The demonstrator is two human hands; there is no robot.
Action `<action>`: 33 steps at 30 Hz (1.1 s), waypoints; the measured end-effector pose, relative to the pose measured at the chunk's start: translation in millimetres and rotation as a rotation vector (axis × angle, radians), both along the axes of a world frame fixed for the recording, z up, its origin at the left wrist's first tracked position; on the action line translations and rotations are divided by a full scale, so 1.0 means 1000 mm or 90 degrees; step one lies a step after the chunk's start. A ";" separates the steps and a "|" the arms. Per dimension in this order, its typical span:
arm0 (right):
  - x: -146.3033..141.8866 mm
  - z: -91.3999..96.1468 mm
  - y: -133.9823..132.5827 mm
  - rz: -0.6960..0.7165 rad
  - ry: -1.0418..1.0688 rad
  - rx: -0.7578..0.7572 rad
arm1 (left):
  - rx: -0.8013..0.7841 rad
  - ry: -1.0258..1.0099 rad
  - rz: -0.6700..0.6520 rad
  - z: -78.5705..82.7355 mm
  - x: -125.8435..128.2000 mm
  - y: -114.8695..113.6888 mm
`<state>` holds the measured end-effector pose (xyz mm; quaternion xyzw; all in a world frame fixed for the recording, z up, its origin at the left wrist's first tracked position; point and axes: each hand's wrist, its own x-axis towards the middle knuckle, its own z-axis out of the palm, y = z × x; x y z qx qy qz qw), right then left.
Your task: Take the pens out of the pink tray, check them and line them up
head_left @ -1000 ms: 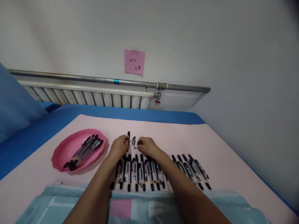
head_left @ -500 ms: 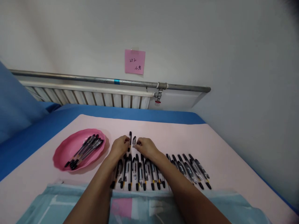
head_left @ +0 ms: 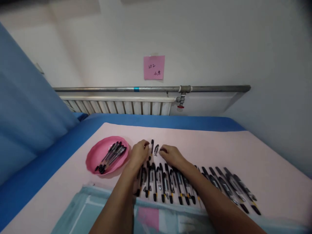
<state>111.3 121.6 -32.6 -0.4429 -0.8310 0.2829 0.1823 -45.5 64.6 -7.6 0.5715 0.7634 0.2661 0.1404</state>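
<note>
A black-capped pen body (head_left: 151, 149) with a clear barrel lies on the pink surface, and a loose pen cap (head_left: 156, 150) with a clip rests just to its right. My left hand (head_left: 140, 152) is beside the pen, its fingers loosely bent and slightly off it. To the right of the cap, my right hand (head_left: 172, 156) has curled fingers with a small gap from it. Neither hand appears to hold anything. Below my hands runs a row of pens (head_left: 167, 182) and caps, partly covered by my right forearm. More pens (head_left: 230, 183) lie right of that forearm.
A pink scalloped bowl (head_left: 91, 159) with several pens inside stands at the left. Teal patterned cloth (head_left: 73, 208) covers the near edge. Behind are a blue edge (head_left: 161, 121), a radiator (head_left: 117, 106), a pipe with a red valve (head_left: 180, 106) and a pink note (head_left: 154, 67).
Both hands have drawn slightly apart, the left off the pen and the right off the cap. The camera view has shifted left, so everything sits further right.
</note>
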 end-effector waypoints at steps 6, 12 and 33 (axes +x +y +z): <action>0.001 0.001 0.000 -0.006 -0.004 -0.020 | -0.020 0.113 0.152 0.032 -0.050 -0.023; 0.001 -0.001 0.001 -0.006 -0.008 -0.008 | -0.192 0.144 0.176 0.028 -0.083 -0.044; -0.005 0.039 -0.022 -0.061 0.377 -0.182 | 0.028 -0.564 -0.032 0.050 -0.004 -0.030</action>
